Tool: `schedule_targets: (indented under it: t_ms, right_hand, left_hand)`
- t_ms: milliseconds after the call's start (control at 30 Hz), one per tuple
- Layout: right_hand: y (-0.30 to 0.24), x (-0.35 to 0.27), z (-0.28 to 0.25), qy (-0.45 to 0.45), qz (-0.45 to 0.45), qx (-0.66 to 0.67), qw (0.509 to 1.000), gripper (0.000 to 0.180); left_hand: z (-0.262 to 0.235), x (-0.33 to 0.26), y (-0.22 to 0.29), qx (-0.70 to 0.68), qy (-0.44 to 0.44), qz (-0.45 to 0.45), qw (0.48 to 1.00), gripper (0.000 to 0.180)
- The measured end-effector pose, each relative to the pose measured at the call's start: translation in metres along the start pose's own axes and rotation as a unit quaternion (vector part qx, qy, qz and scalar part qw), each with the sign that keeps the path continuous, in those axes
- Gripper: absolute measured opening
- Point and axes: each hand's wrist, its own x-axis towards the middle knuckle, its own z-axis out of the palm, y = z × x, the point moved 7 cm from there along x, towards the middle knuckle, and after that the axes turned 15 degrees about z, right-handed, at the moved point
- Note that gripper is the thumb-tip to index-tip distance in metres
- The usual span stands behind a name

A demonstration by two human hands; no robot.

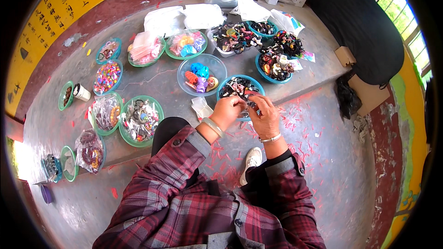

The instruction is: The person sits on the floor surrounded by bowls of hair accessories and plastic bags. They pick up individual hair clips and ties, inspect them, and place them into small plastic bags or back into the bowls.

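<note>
My left hand (227,112) and my right hand (265,117) meet in front of me, fingers pinched close together. Something small and partly clear is between the fingertips, too small to name. Just beyond them, partly hidden by my fingers, is a blue basin (220,87) of dark hair ties (237,85) with pale bits among them. To the left of my left hand lies a clear plastic bag or box (201,107). Behind it, a clear basin (184,73) holds blue, orange and purple clumps (199,69).
Across the raised grey ledge (152,80) stand several basins of small goods, including a green basin of packets (141,119) and a blue basin of colourful beads (107,76). White bags (203,16) lie at the back. Red scraps (295,120) litter the lower floor; a black bag (347,96) lies right.
</note>
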Motion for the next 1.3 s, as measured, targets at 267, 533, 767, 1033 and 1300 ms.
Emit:
schedule_targets:
  t_ms: [267,533,767,1033,1300]
  right_hand:
    - [0.011,0.001,0.006,-0.021,-0.011,-0.025,0.999,0.012]
    - [0.027,0.001,0.015,-0.121,0.075,0.021,0.990,0.012]
    - [0.040,0.000,0.021,-0.209,0.134,-0.013,0.969,0.011]
    - [0.037,-0.004,0.027,-0.275,0.139,-0.043,0.950,0.023]
    - [0.046,-0.009,0.033,-0.306,0.179,-0.014,0.935,0.024]
  left_hand:
    - [0.007,0.000,-0.003,0.062,-0.047,0.053,0.996,0.013]
    - [0.014,-0.005,-0.019,-0.008,-0.094,0.022,0.995,0.022]
    - [0.023,-0.009,-0.041,-0.052,-0.111,0.002,0.993,0.017]
    - [0.026,-0.011,-0.039,0.028,-0.172,0.005,0.985,0.028]
    - [0.024,-0.011,-0.038,0.024,-0.153,0.006,0.988,0.029]
